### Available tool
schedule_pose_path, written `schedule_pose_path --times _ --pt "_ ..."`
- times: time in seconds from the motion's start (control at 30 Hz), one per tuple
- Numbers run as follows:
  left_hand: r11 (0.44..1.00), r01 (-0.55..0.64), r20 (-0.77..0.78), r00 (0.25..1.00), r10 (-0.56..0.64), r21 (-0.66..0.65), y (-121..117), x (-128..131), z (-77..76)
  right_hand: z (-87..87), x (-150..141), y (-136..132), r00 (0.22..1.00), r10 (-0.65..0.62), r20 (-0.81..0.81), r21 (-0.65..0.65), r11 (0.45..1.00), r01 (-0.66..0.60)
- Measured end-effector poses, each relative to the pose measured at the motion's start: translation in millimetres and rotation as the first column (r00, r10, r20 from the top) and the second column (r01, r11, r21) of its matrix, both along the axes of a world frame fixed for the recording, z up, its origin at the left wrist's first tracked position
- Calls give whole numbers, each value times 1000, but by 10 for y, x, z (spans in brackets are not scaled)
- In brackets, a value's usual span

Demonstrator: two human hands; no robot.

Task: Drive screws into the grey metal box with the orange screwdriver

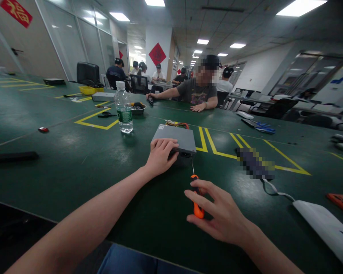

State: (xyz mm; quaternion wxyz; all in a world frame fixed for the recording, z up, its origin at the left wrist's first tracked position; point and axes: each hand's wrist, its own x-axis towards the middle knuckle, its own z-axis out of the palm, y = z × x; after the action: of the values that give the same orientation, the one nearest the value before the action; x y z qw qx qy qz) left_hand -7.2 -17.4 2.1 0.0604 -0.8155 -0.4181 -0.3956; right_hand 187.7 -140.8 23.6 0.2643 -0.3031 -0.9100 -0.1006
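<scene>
A grey metal computer power supply point(177, 137) lies on the green table, with coloured wires point(177, 124) at its far side and a dark socket on its near face. My left hand point(162, 156) grips its near left corner, fingers over the top and thumb by the near face. My right hand point(217, 209) has its fingers loosely around the orange and black handle of a screwdriver point(197, 209). The thin shaft points away from me, its tip at the near right corner of the power supply. Whether the tip sits in a screw is too small to tell.
A water bottle point(124, 110) stands left of the power supply, before a metal bowl point(138, 109). At right lie a pixelated dark object point(254, 163), a white cable and a white device point(322, 224). Across the table sits a person point(197, 89) holding a dark tool.
</scene>
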Motion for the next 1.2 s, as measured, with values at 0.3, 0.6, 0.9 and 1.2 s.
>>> schedule_pose_path --times 0.3,0.6,0.9,1.2 --pt "1000 3 -3 1000 -3 14 -16 -5 13 -35 -6 -4 999 5 -34 -275 961 -14" --pt "1000 -1 1 1000 1 6 -11 1 10 -39 -7 25 984 63 -169 -150 985 -89" --pt "1000 -1 -3 1000 2 25 -6 2 -3 14 46 29 991 104 -81 -281 952 -123" --pt "1000 0 -9 1000 0 21 5 -5 -6 -49 -28 9 995 61 -82 -272 959 -81"
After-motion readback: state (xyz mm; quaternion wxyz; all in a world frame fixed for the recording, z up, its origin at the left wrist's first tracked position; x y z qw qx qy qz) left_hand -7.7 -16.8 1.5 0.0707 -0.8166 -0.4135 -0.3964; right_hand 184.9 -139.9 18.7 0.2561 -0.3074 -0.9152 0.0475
